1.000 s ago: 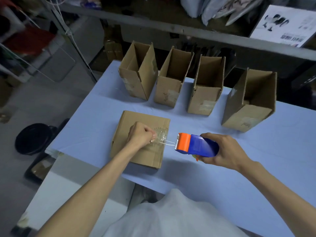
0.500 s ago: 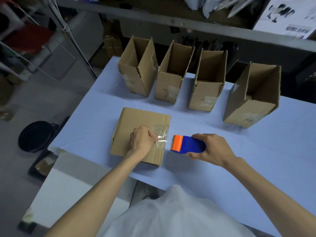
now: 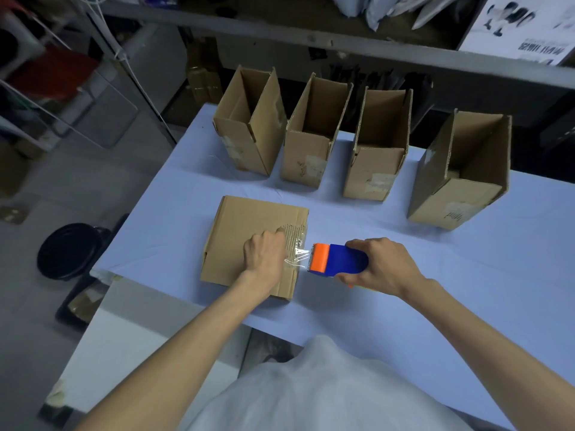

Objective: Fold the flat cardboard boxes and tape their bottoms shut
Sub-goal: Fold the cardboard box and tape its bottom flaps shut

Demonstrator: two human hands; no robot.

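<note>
Table (image 3: 466, 275): your blue-covered worktop; everything for the task sits on it.
Done boxes (image 3: 314, 135): four stand open-topped in a row along the far side, each with a patch of tape on its near face, well apart from your hands.
Box (image 3: 242, 231): the one in hand lies bottom-up at the near left of the table, directly under your left hand. Its seam looks to run left to right, in line with the tape, though your hand covers most of it, so take that as a guess.
Key relation: the box lies to the left of the dispenser, and the tape strip's long axis runs right to left across the box's right edge. Your left hand is the one on the box; your right is just off its right side.
Dispenser (image 3: 339, 259): blue body, orange head, head pointing left and nearly touching the box's right edge.
Tape (image 3: 297, 259): a short clear strip, wrinkled, bridges from the orange head onto the box top.
Left hand (image 3: 264, 253): loosely curled, knuckles up, pressing the tape end down on the box; it grips nothing.
Right hand (image 3: 382, 265): closed around the dispenser's body.
Next move, as I judge it: you need a clean cut at the box edge, then a rub-down.
</note>
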